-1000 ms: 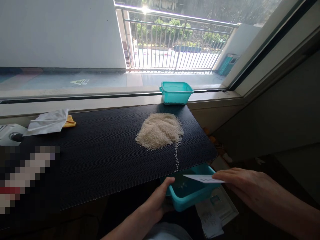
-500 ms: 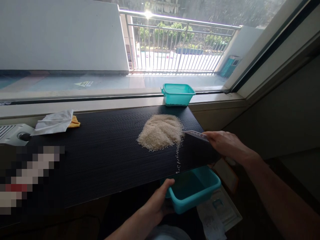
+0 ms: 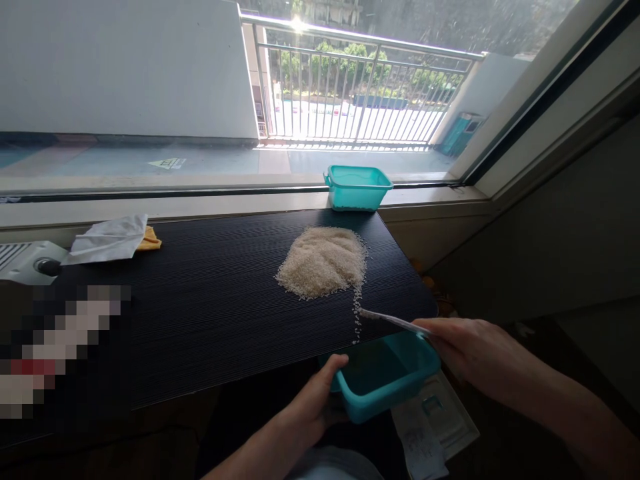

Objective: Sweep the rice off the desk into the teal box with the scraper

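A heap of white rice [image 3: 323,263] lies on the dark tabletop, and a thin line of grains trails from it to the near edge. My left hand [image 3: 320,393] grips the left end of a turquoise plastic tub [image 3: 387,393], thumb over the rim, held just below the table's edge. Inside, the tub is dark and its contents cannot be made out. My right hand [image 3: 465,347] is closed on a thin, flat card-like piece [image 3: 395,320], seen nearly edge-on. Its far end is beside the trail of grains, above the tub's back rim.
A second turquoise tub [image 3: 359,190] stands at the table's far right corner by the window. On the left are a white cloth [image 3: 107,239], a yellow cloth [image 3: 151,239] and a white appliance [image 3: 30,263]. A pale tray-like thing [image 3: 453,417] lies below the held tub.
My right hand has brought the flat piece from the heap's right side down towards me, turning it more edge-on. My left hand and the tub have hardly moved.
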Demonstrator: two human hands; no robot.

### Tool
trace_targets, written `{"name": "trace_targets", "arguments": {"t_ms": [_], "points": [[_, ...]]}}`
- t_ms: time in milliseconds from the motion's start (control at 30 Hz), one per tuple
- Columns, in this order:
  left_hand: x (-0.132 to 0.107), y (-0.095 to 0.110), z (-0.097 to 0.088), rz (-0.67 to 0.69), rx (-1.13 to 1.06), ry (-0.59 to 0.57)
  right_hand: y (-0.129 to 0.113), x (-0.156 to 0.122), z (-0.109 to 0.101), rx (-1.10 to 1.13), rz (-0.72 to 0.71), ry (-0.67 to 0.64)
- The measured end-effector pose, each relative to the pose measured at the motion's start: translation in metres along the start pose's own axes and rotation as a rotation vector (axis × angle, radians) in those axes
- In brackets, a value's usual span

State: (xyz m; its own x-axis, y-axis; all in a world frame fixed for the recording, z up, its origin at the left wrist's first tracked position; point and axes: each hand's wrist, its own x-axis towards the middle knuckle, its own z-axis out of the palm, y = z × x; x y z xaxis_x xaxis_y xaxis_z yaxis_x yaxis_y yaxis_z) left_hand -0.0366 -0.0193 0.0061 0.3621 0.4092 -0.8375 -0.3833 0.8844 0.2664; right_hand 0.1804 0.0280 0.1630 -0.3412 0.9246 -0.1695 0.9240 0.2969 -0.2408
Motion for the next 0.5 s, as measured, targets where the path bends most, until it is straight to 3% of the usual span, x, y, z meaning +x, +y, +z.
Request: {"name": "trace_targets", "arguments": {"t_ms": [133,367,500], "points": [[0.000,0.000,-0.002,-0.002,-0.002,-0.018,-0.001,-0.013,-0.004,0.099,-0.061,-0.165],[0.000,0.000,0.000,0.004,-0.013,0.000,-0.006,0.023,-0.008,0.001,-0.036,-0.029],[0.000,0.000,-0.002,0.024,-0.020,-0.004,-0.008,0.032,-0.002,-0.080,-0.045,-0.050]]}}
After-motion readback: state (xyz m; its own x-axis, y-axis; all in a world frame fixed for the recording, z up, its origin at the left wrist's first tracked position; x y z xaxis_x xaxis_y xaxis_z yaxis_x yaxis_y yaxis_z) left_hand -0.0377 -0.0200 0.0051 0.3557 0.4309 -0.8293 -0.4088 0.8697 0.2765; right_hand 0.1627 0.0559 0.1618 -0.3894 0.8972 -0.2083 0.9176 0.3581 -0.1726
